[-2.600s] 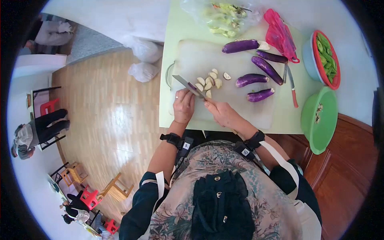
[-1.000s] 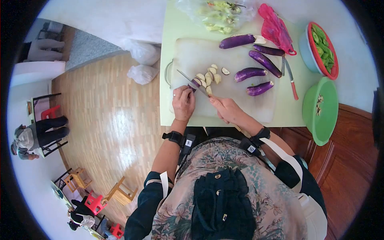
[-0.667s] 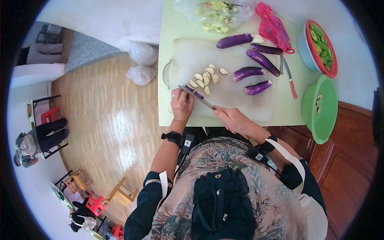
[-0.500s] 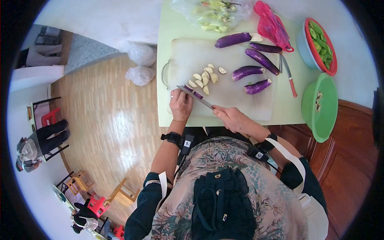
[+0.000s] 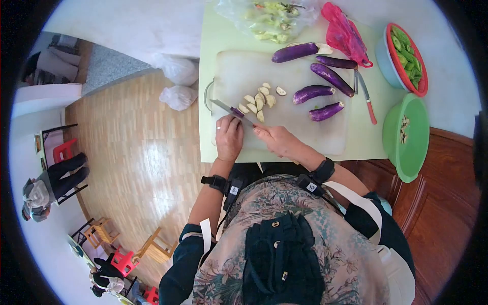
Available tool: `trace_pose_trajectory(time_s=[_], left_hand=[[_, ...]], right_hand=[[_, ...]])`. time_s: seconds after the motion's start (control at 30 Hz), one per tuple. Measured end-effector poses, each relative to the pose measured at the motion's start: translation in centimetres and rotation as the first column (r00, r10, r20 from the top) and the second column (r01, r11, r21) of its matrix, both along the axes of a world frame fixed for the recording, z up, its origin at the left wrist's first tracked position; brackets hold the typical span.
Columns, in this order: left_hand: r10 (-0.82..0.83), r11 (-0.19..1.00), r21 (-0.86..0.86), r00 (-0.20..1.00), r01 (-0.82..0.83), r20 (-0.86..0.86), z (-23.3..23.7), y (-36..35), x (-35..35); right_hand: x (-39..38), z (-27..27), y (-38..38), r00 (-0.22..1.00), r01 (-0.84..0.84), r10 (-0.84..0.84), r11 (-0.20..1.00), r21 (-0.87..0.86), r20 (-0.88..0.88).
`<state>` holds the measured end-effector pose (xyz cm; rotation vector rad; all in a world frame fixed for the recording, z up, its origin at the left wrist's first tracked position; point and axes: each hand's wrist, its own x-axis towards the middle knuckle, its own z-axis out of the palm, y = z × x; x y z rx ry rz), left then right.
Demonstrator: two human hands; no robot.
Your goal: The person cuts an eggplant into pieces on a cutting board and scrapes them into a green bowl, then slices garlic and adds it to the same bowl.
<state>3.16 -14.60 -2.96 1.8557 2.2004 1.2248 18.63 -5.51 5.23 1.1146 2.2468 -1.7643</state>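
Note:
My right hand (image 5: 277,141) is closed round the handle of a kitchen knife (image 5: 221,105). Its blade lies across a purple eggplant piece (image 5: 237,111) at the lower left of the white cutting board (image 5: 300,134). Curled fingers of my left hand (image 5: 230,138) press on that piece, just below the blade and partly hiding it. Beyond the blade lie several pale eggplant chunks (image 5: 260,100), cut side showing. On the board's right half rest several purple eggplants, among them a short one (image 5: 327,111) and a curved one (image 5: 313,94).
A second knife with a red handle (image 5: 372,113) lies right of the board. A green basin (image 5: 391,140) with a few cut pieces sits at the table's right edge, below a red basket (image 5: 425,76) of green peppers. At the back are a pink bag (image 5: 339,33) and a clear bag (image 5: 234,12).
My right hand has moved left with the knife, so the blade reaches further past the eggplant piece. My left hand stays nearly in place on the piece.

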Motion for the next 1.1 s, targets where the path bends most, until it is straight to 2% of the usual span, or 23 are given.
trace_pose_trajectory(time_s=[0.07, 0.13, 0.2, 0.27, 0.4, 0.47, 0.67, 0.8, 0.87, 0.97, 1.1], left_hand=[[0.014, 1.0, -0.01, 1.0, -0.014, -0.016, 0.1, -1.0, 0.0], [0.023, 1.0, -0.016, 0.999, -0.023, -0.025, 0.3, -1.3, 0.0], [0.0, 1.0, -0.023, 0.998, 0.001, 0.061, 0.5, -1.2, -0.1], [-0.027, 0.999, -0.032, 0.998, 0.03, 0.064, 0.3, -0.5, -0.1], [-0.073, 0.996, -0.038, 0.993, 0.076, 0.091, 0.4, 1.5, 0.6], [-0.062, 0.997, -0.029, 0.995, 0.064, 0.08, 0.4, 1.9, 0.8], [-0.072, 0.993, -0.089, 0.997, 0.075, 0.028, -0.2, 1.8, 0.6], [-0.069, 0.99, -0.125, 0.998, 0.07, 0.014, -0.8, 1.5, 0.6], [-0.074, 0.988, -0.13, 0.997, 0.078, 0.033, -1.0, 1.2, 0.5], [-0.091, 0.99, -0.108, 0.995, 0.094, 0.031, -1.0, 1.3, 0.5], [-0.109, 0.988, -0.113, 0.994, 0.108, -0.003, -1.3, 1.1, 0.4]], right_hand=[[0.5, 0.2, 0.2, 0.994, 0.1, -0.093, 0.983, -0.152, 0.054], [1.6, -0.2, 0.5, 0.987, 0.152, -0.137, 0.963, -0.224, 0.085], [2.6, -0.5, 0.8, 0.977, 0.204, -0.175, 0.935, -0.289, 0.121], [3.3, -0.5, 1.1, 0.97, 0.238, -0.222, 0.95, -0.203, 0.1], [4.0, 0.8, 1.8, 0.962, 0.242, -0.21, 0.951, -0.19, 0.175], [4.4, 1.5, 1.5, 0.995, 0.088, -0.087, 0.996, -0.027, 0.056], [5.1, 2.4, 0.9, 0.995, -0.027, 0.028, 1.0, -0.005, 0.095], [5.3, 2.5, 0.9, 0.998, -0.019, 0.02, 1.0, -0.009, 0.061], [5.1, 3.0, 1.1, 0.982, -0.097, 0.086, 0.994, 0.058, 0.166], [4.9, 3.5, 1.0, 0.967, -0.13, 0.116, 0.99, 0.051, 0.226], [5.2, 3.3, 0.8, 0.97, -0.126, 0.102, 0.987, 0.096, 0.222]])
